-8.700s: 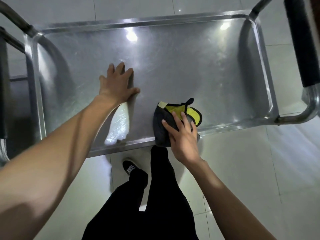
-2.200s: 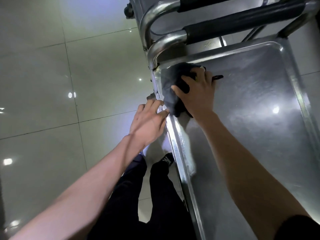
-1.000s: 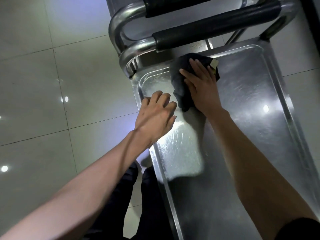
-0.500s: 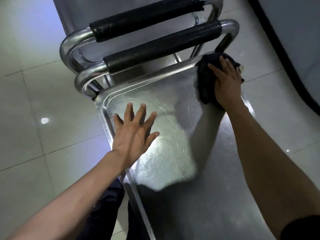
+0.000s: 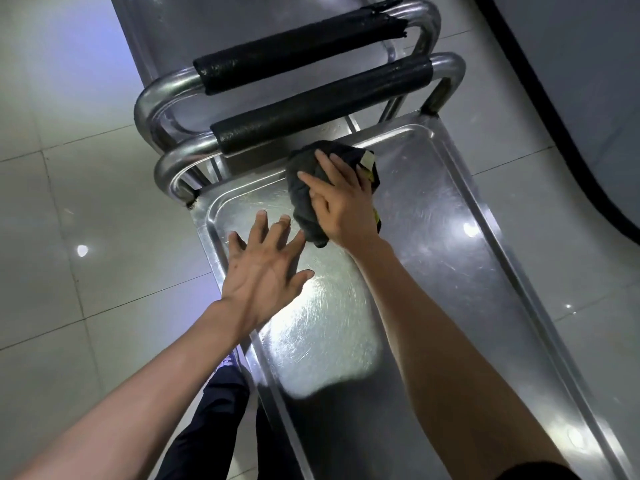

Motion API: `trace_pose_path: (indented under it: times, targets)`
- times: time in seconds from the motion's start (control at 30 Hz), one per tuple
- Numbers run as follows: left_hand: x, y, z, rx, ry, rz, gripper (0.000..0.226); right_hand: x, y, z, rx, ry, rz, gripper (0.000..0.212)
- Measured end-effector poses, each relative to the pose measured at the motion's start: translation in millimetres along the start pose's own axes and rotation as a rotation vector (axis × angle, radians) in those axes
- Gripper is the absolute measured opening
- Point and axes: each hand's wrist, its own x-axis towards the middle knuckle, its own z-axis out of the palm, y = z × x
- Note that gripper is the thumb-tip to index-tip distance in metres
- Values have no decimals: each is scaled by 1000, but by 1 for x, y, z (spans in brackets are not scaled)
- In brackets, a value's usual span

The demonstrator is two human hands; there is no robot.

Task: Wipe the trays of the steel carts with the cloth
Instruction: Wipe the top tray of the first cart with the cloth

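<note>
The left hand lies flat with its fingers spread on the steel tray, holding nothing. Just past it, the right hand presses its flat fingers on the bunched dark cloth near the tray's far end, close to the black cart handles. To wipe well, I think it should push firmly into the far corners and along the rim.
</note>
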Motion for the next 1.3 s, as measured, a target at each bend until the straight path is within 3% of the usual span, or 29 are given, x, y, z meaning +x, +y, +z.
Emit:
trace_pose_path:
  times: [0.17,0.4,0.5,0.67,0.9,1.0,1.13,1.3]
  targets:
    - [2,5,8,-46,-2,-29,68,0,16,-6,-16,-91,-34,39]
    - [8,17,17,-22,-8,-53,88,1,93,-40,-98,-26,433,41]
    - [9,20,17,-23,-17,-59,88,-7,102,-44,-65,9,543,42]
    - [6,22,9,-70,-53,-67,86,-62,66,-41,-41,8,545,48]
    - [-3,23,-7,-61,-138,-12,86,-156,0,-43,-98,-148,599,76]
    - [-11,27,-14,14,-133,87,74,-184,-28,-46,-126,-182,677,72]
    - [-36,32,-18,-57,-70,277,47,-206,-65,-48,-138,-172,811,62]
    - [-59,12,-23,-85,-111,447,32,-229,-102,-43,-53,-136,912,51]
